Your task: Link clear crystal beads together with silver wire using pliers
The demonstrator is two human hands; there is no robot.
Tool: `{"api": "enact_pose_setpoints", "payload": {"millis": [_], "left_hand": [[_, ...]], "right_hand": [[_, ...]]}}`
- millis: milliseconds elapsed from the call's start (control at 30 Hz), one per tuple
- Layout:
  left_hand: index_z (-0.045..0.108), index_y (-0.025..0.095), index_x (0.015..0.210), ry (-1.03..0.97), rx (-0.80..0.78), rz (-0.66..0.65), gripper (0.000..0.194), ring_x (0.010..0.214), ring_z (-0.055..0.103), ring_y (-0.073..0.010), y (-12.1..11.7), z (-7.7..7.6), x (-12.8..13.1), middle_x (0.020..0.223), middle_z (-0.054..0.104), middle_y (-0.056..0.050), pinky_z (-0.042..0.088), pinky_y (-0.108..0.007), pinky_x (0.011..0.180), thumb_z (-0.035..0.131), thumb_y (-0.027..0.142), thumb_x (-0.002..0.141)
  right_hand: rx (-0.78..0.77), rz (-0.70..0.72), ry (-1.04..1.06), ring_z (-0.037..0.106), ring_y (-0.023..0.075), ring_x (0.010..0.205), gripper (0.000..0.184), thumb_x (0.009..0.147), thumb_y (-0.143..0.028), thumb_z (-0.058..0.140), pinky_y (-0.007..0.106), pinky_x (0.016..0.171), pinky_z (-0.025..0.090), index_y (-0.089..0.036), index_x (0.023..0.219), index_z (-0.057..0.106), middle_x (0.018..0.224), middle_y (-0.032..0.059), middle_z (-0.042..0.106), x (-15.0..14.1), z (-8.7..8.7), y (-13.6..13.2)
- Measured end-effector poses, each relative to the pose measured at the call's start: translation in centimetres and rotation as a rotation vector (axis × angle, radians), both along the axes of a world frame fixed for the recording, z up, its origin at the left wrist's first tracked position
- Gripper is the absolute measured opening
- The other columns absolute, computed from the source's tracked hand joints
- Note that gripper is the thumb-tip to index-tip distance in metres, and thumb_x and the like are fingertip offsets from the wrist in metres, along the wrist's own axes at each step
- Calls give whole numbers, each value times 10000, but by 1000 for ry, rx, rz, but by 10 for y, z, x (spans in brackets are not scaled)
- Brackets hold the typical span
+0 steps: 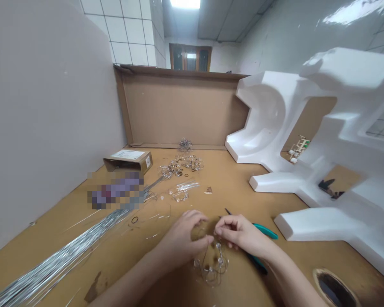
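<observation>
Beaded wire loop (210, 269): hangs below the right hand (238, 232), whose fingertips pinch together, apparently on its wire; low over the worktop (237, 179), contact unclear
Left grip: left hand (187, 232) just beside the wire; thumb and fingers parted
Clear beads (220, 261): several already on, spread around the curve; thin wire strays about them, so it looks unfinished; how much is left, cannot tell
Long axis: roughly fore and aft; narrow end points away at the fingertips, rounded end toward the person
Pliers (265, 230): under the right forearm, out of the grip
Farther out: similar beaded pieces (182, 165) in a pile; wire bundle (80, 243) at left
</observation>
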State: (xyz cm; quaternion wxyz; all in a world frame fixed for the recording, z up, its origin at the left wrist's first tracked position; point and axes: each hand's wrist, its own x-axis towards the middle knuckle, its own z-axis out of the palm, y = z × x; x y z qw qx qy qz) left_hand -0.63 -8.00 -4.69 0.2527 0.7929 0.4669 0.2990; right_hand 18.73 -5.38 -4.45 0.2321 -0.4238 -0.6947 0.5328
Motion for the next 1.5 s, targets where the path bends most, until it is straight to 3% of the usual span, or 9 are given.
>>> {"api": "enact_pose_setpoints", "payload": {"millis": [100, 300, 467, 667, 800, 1000, 1233, 1500], "left_hand": [[511, 209, 1066, -15, 92, 16, 284, 822, 505, -139, -4, 11, 4, 945, 556, -28, 396, -254, 772, 468, 212, 786], [550, 230, 1014, 26, -44, -40, 261, 650, 534, -101, -5, 6, 13, 827, 618, 8, 405, -193, 612, 420, 179, 793], [577, 205, 949, -14, -119, 48, 227, 599, 564, -100, 3, -4, 5, 650, 619, 28, 409, -185, 586, 407, 204, 798], [599, 193, 869, -36, -91, 55, 199, 598, 566, -96, 6, -8, 1, 643, 624, 33, 408, -180, 585, 418, 218, 792], [616, 201, 872, 14, -72, 65, 210, 594, 551, -100, 4, -5, 1, 635, 627, 32, 400, -181, 575, 426, 207, 782], [636, 210, 866, 67, 2, 81, 224, 616, 537, -110, 2, -6, 1, 641, 626, 20, 387, -186, 594, 426, 197, 786], [630, 207, 790, 150, 46, 88, 211, 615, 521, -107, 1, -6, 5, 693, 631, 14, 350, -194, 581, 421, 176, 785], [611, 207, 764, 212, 36, 83, 205, 627, 523, -117, 0, -14, 8, 707, 628, 7, 319, -207, 568, 411, 170, 780]], "right_hand": [[12, 0, 30, 419, 74, 460, 247, 735, -410, 548, 197, 438, 341, -166, 704, 573, 546, -41, 472, -3, 0, -2], [89, -23, 15, 466, 98, 489, 257, 730, -425, 522, 227, 498, 396, -172, 741, 572, 543, -35, 500, -13, -9, -3], [276, -124, -152, 486, 120, 583, 235, 708, -356, 552, 234, 545, 374, -191, 870, 596, 701, 1, 583, -10, -11, -4], [454, -167, -415, 511, 151, 641, 143, 612, -323, 630, 254, 583, 324, -223, 715, 622, 739, 6, 602, -16, -9, -18], [510, -174, -509, 545, 168, 689, 122, 618, -233, 587, 253, 603, 327, -223, 732, 632, 772, 18, 625, -24, -11, -21], [549, -154, -512, 573, 137, 705, 191, 676, -134, 468, 213, 628, 360, -219, 734, 629, 781, 18, 640, -24, -15, -14], [602, -180, -518, 538, 127, 612, 146, 687, -127, 464, 214, 578, 352, -194, 652, 589, 674, 18, 598, -26, -20, -13], [630, -97, -489, 530, 119, 598, 150, 674, -102, 471, 201, 565, 362, -188, 639, 590, 656, 11, 600, -24, -21, -14]]}}
